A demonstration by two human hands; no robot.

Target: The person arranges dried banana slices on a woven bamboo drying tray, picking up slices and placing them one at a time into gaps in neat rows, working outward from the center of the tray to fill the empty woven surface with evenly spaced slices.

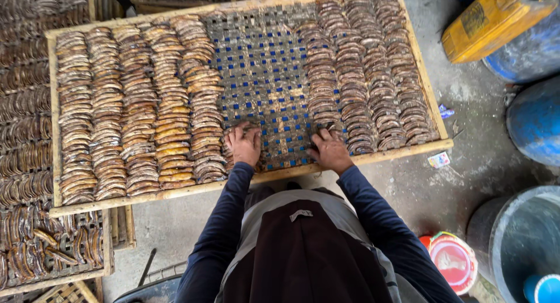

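Note:
A wooden-framed drying tray (373,158) with a woven mesh bottom lies in front of me. Several rows of brown dried banana slices (140,110) fill its left side, and more rows of slices (367,75) fill its right side. The middle strip of mesh (262,69) is bare. My left hand (245,144) presses down on slices at the near end of a left row. My right hand (329,150) rests on the mesh near the front edge, fingers on slices at the foot of a right row. Dark blue sleeves cover both arms.
More trays of dried slices (26,104) lie at the left and lower left (46,250). A yellow jerrycan (496,20) and blue drums (536,119) stand at the right. A grey tub (519,239) and a red-lidded container (452,259) sit at lower right on concrete floor.

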